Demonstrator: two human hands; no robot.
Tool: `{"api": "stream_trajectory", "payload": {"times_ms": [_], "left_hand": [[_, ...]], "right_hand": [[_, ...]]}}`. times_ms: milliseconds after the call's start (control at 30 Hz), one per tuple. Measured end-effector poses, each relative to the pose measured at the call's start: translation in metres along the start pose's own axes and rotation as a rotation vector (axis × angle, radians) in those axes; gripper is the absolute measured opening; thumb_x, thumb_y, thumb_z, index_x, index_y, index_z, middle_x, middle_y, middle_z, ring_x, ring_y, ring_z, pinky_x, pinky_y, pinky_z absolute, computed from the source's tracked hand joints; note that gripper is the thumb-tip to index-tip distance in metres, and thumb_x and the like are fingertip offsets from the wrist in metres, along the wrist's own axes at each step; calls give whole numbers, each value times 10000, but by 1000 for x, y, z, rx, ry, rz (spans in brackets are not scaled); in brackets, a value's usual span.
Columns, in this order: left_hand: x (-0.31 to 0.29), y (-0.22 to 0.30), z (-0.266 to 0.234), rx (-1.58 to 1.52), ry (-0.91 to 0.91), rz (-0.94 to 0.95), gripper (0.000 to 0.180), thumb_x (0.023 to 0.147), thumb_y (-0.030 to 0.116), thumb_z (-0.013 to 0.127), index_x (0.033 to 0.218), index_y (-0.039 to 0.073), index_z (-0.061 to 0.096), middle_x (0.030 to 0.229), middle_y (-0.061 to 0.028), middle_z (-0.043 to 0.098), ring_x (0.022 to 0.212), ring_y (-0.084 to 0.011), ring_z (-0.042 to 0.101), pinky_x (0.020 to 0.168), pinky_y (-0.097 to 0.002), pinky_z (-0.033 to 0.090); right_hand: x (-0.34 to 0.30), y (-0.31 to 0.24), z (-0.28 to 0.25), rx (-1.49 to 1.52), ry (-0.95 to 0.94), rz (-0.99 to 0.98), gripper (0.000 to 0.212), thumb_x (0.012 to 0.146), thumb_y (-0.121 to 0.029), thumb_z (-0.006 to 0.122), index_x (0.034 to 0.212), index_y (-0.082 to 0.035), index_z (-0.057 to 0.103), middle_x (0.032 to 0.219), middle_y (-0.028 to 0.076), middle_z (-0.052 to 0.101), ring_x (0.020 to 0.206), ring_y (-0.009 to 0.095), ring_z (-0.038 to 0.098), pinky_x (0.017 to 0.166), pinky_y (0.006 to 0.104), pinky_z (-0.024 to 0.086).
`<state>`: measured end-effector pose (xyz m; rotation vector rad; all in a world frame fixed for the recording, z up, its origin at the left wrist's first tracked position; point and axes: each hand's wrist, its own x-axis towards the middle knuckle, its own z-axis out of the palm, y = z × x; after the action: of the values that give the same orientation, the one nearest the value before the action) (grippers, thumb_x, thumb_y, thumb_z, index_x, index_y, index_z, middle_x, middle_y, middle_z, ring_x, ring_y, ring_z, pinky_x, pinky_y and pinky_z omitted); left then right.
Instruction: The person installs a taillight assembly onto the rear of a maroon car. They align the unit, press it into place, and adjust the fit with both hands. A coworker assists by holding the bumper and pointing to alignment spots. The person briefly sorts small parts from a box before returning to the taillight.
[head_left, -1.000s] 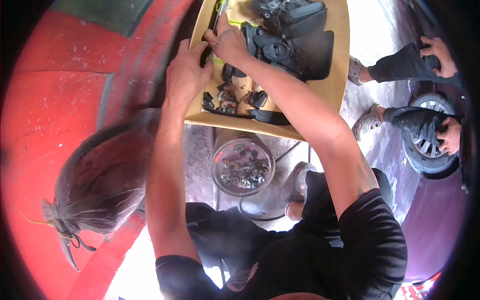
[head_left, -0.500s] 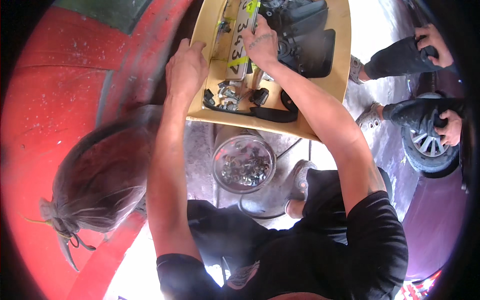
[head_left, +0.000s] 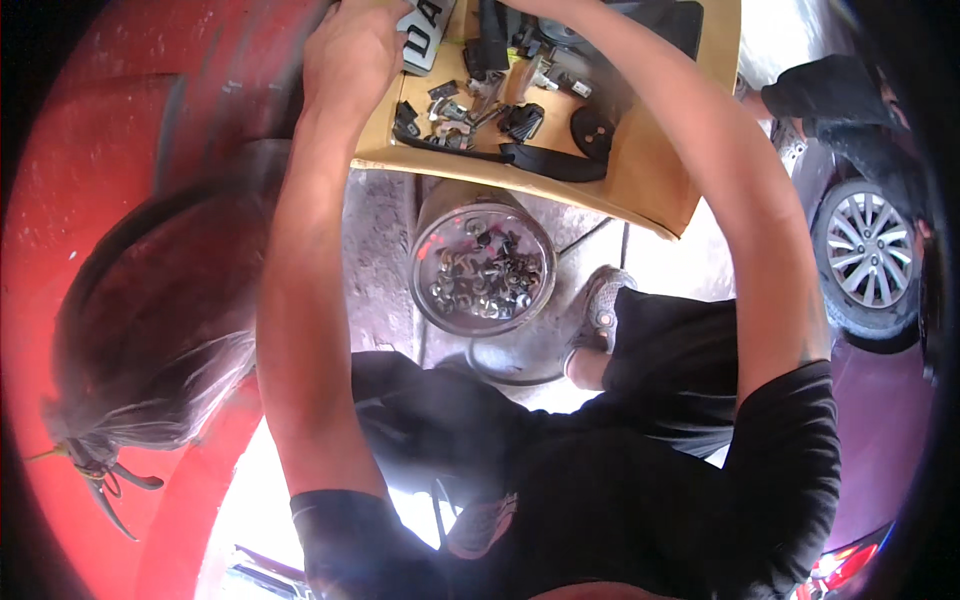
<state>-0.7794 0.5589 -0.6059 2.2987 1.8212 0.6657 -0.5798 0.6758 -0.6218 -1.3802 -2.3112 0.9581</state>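
My left hand (head_left: pixel 352 48) is at the top left, by the left wall of a cardboard box (head_left: pixel 640 190). Its fingers close on the edge of a white licence plate (head_left: pixel 424 38) with dark characters, of which only the lower end shows. My right forearm (head_left: pixel 700 130) reaches over the box, and the hand lies beyond the upper edge of the picture. Inside the box are a curved black trim piece (head_left: pixel 555 163), a round black part (head_left: pixel 592 132), small metal fittings (head_left: pixel 452 125) and other black plastic parts.
Below the box stands a round tub (head_left: pixel 415 270) of small metal pieces. Red car bodywork (head_left: pixel 110 190) and a tied dark plastic bag (head_left: pixel 160 310) are on the left. On the right are another person's leg (head_left: pixel 835 90), a car wheel (head_left: pixel 868 245) and a purple car body (head_left: pixel 880 420).
The view has shifted, with the box now higher. The plate has moved up and left, out of my right hand's grasp and to my left hand. My right hand has left the picture.
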Motion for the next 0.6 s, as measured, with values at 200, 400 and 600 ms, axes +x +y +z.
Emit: {"api": "stream_trajectory", "payload": {"times_ms": [200,400,600], "left_hand": [[-3,0,1,50,-14,-33,334,801,-31,675,1124,18,747,1160,-238,586,1033,-415,636,893,-458,526],[2,-4,8,14,22,-24,327,808,-31,667,1119,15,754,1126,-258,585,1025,-435,621,908,-460,517],[-2,-13,9,18,25,-52,345,798,-31,667,1128,22,752,1088,-272,587,1022,-437,616,913,-466,515]], "right_hand": [[-39,54,53,-665,-357,-583,440,836,-176,711,1275,-165,694,1563,154,458,1406,371,460,1110,465,446],[-3,93,27,-672,-300,-578,450,887,-252,636,1328,-175,669,1563,119,456,1363,380,499,1098,517,454],[-47,54,44,-574,-298,-770,445,890,-176,704,1324,-134,614,1360,204,610,1104,380,662,961,429,555]]}}
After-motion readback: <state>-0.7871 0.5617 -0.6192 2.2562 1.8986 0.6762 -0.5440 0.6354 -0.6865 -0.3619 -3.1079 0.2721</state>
